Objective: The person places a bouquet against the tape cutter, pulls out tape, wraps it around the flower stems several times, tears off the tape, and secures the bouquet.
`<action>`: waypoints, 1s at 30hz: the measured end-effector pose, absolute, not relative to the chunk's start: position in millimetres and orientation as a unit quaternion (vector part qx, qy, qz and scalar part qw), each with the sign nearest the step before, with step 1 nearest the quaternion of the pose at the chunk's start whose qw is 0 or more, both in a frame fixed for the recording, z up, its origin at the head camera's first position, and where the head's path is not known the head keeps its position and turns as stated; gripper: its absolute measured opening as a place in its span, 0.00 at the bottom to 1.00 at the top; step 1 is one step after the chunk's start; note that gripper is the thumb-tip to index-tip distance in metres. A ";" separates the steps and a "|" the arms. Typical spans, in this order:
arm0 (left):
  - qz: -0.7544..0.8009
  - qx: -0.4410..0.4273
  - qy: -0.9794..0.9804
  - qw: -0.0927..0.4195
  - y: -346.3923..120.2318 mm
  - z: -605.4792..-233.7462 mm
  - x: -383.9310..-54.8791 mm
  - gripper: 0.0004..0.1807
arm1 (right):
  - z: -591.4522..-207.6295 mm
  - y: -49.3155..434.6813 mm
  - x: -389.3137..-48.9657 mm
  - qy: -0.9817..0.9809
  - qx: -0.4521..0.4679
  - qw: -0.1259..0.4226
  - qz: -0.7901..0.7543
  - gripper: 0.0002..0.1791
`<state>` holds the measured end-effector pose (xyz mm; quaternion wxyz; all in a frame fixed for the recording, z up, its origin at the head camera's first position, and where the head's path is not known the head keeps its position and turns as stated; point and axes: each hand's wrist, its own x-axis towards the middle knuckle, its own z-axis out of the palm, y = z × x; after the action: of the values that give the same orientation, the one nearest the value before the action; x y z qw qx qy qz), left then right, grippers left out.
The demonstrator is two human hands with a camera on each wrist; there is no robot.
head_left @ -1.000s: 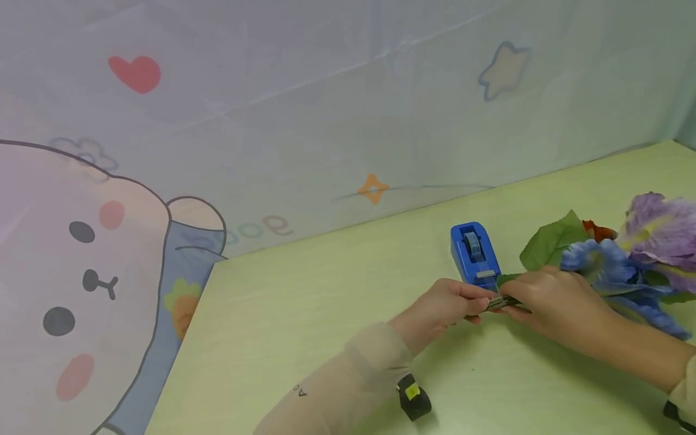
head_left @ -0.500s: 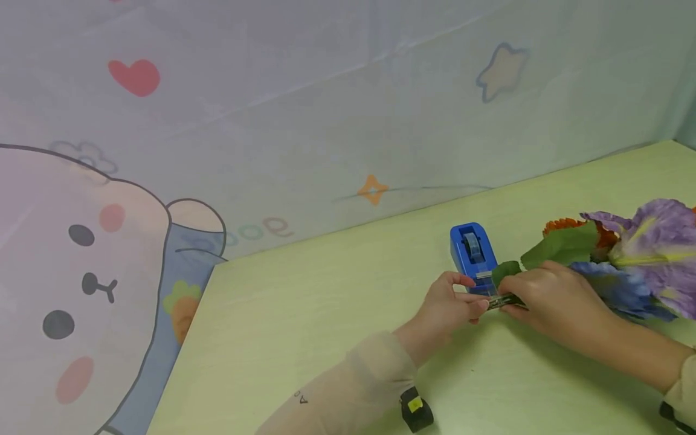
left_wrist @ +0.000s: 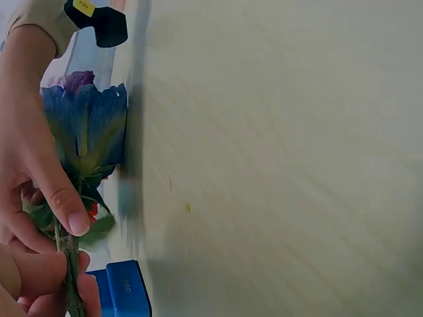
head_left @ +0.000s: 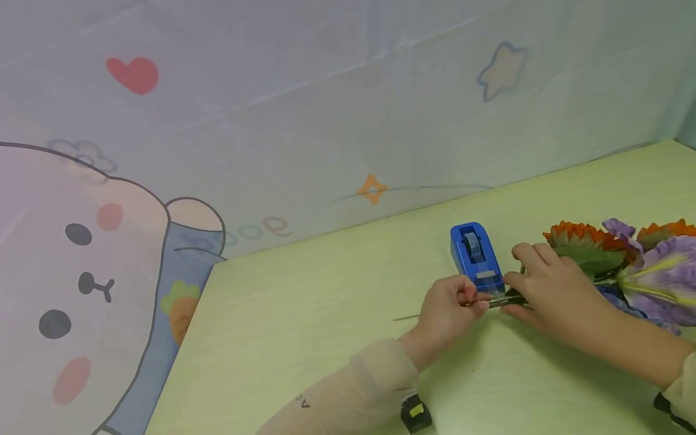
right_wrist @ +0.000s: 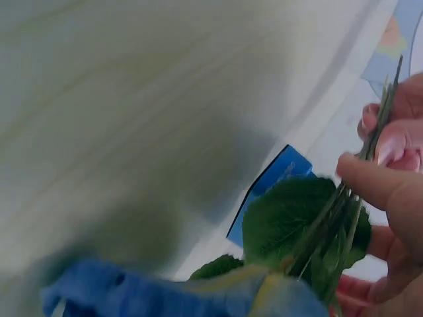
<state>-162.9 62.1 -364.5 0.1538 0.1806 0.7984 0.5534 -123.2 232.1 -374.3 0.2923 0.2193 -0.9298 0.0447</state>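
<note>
A bunch of artificial flowers lies across both hands, its green stems (head_left: 497,301) pointing left. Its purple bloom (head_left: 669,275), orange blooms (head_left: 582,234) and a blue bloom (left_wrist: 86,125) are at the right. My left hand (head_left: 450,307) pinches the stems near their lower end; one thin stem end (head_left: 405,318) sticks out beyond it. Closer to the blooms, my right hand (head_left: 565,296) grips the same stems between thumb and fingers. A blue tape dispenser (head_left: 474,251) stands just behind, with a clear strip of tape (head_left: 493,289) running from its cutter to the stems.
A black device with a yellow label (head_left: 416,413) is at the left wrist, and another black one (head_left: 671,411) at the right. The pale green table (head_left: 304,314) meets a printed cloth backdrop (head_left: 304,109) behind.
The bunch has turned about its stems: the blue bloom rolled under while orange and purple blooms came up. A thin stem end now shows left of the left hand. The dispenser stays put.
</note>
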 end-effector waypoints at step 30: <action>0.322 0.270 0.871 0.254 53.4 -357.1 -187.8 0.12 | -380.7 245.9 -132.8 -0.877 0.319 0.352 0.077 0.41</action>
<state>-187.8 53.4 -357.1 0.2541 0.2700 0.8712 0.3217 -132.8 245.9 -380.7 0.3521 0.3190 -0.8765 0.0773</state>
